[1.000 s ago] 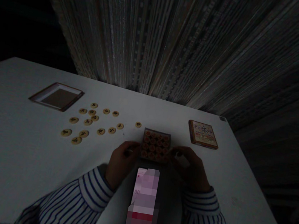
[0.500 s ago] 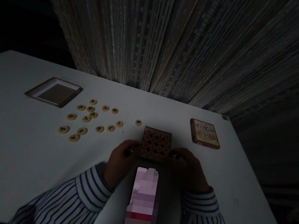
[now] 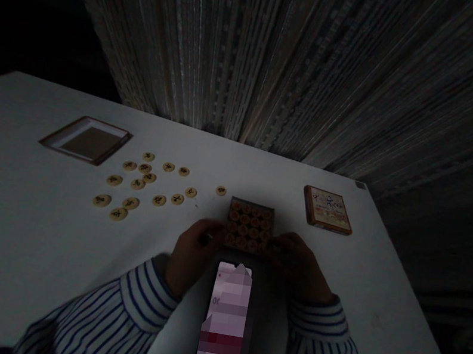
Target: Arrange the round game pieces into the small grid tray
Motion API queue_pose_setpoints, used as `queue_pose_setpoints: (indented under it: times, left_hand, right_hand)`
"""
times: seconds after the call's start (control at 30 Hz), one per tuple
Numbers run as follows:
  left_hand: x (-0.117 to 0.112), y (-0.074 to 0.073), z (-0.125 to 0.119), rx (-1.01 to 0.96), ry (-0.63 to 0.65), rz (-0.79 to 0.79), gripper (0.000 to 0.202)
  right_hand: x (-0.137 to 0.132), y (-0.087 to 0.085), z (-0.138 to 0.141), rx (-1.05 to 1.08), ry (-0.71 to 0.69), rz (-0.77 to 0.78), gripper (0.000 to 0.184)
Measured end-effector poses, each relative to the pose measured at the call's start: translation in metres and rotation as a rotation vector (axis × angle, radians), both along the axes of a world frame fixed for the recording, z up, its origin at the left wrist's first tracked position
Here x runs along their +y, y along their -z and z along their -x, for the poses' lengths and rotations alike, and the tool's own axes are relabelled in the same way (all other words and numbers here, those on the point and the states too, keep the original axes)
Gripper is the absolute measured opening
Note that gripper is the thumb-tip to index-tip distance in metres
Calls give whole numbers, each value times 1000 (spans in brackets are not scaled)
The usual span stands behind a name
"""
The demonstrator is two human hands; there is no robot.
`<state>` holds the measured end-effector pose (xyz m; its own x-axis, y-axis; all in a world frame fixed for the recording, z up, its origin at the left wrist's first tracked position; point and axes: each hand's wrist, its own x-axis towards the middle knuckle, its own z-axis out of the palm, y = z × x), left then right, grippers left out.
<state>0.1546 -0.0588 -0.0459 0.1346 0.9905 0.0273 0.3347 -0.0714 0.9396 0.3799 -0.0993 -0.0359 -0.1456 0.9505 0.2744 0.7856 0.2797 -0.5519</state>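
Note:
A small square box [image 3: 254,203] stands on the table in front of me, filled with rows of round Chinese chess pieces [image 3: 244,219] with reddish markings. My left hand [image 3: 192,255] is closed at the box's left side, fingers curled and thumb towards its near corner. On the opposite side, my right hand [image 3: 303,268] pinches the right edge near the front corner. The undersides of my fingertips are dark and hard to make out. Just below the box lies a lit phone [image 3: 222,314], its screen partly blurred out.
Several loose chess pieces with dark markings [image 3: 138,184] lie scattered left of the box, and a lone piece [image 3: 221,191] sits nearer it. An open shallow box part [image 3: 47,142] is at the far left. A printed square box [image 3: 328,209] lies at the right, before the curtain [image 3: 239,50].
The camera view has shifted slightly, so the table's things appear a little higher. Both hands keep hold of the box, with no clear movement of the pieces.

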Motion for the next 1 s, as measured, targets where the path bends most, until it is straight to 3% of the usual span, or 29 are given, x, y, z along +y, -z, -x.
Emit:
queue_pose_setpoints:
  times: [0.43,1.0]
  left_hand:
    - [-1,0,0,-12,1,4,22]
    - [-1,-2,0,28,0,-1,22]
  right_hand:
    - [0,4,-3,32,10,144,25]
    - [1,1,-3,17,-11,122,25]
